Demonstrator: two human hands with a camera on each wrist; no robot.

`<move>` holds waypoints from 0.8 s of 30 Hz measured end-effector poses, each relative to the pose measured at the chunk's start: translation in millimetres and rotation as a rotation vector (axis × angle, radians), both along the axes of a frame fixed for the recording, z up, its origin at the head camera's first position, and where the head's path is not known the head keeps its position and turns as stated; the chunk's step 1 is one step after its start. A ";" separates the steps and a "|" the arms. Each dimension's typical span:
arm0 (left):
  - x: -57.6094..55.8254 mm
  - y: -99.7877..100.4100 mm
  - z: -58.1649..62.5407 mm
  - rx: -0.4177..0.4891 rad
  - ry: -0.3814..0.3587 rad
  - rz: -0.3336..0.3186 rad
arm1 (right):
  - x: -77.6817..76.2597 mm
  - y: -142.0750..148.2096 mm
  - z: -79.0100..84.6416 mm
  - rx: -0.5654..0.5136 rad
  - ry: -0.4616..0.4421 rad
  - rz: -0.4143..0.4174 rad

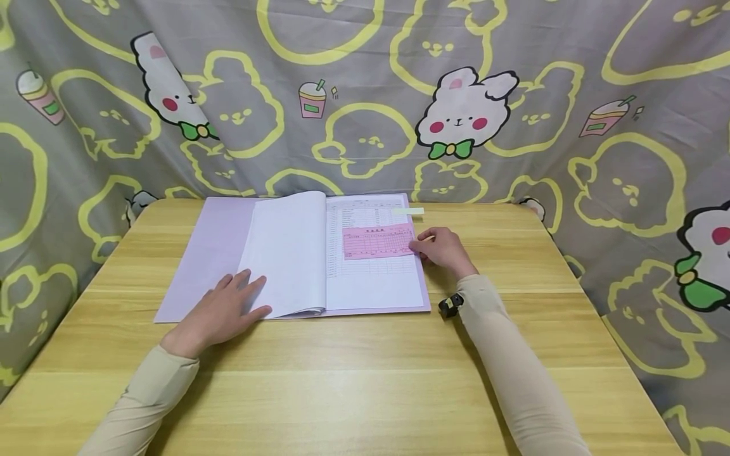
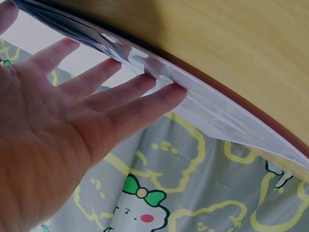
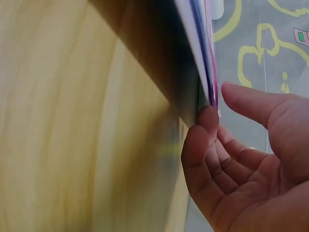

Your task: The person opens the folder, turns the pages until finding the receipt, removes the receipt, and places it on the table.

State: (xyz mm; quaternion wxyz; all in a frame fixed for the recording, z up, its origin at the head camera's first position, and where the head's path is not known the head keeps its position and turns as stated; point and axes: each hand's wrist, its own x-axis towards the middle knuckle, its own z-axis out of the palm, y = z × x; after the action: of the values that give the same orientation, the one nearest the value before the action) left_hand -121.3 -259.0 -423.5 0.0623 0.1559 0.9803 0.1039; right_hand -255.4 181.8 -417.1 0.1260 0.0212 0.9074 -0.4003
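Note:
A lilac folder (image 1: 219,228) lies spread on the table, its white pages (image 1: 288,253) turned to the left. On the right, a printed table sheet (image 1: 371,288) bears a pink printed slip (image 1: 373,244). My left hand (image 1: 225,310) rests with spread fingers on the lower left of the turned pages and the cover. In the left wrist view its straight fingers (image 2: 145,94) meet the paper edge. At the slip's right edge, my right hand (image 1: 445,250) pinches with curled fingers. The right wrist view puts thumb and fingertips (image 3: 207,116) on either side of the layered edges.
A pale green tab (image 1: 407,211) sticks out past the folder's upper right edge. The wooden table (image 1: 353,380) extends in front of the folder. Behind it hangs a grey patterned curtain (image 1: 365,82). A small black device (image 1: 450,306) sits at the right wrist.

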 end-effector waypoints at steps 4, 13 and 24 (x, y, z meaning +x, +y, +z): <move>0.0 0.3 0.3 -0.004 0.006 -0.002 | -0.3 -0.7 1.2 -0.003 -0.006 -0.005; 0.0 0.7 -1.2 -0.001 -0.003 0.007 | 1.6 0.7 4.1 -0.026 -0.002 -0.008; 0.1 0.8 -0.8 0.000 0.000 0.008 | 1.4 25.1 0.6 -0.063 0.015 -0.031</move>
State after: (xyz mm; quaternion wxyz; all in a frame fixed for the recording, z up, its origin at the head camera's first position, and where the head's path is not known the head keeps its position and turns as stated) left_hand -121.2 -258.2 -424.4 0.0620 0.1519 0.9809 0.1042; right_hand -254.0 206.9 -416.5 0.1134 0.0284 0.8950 -0.4306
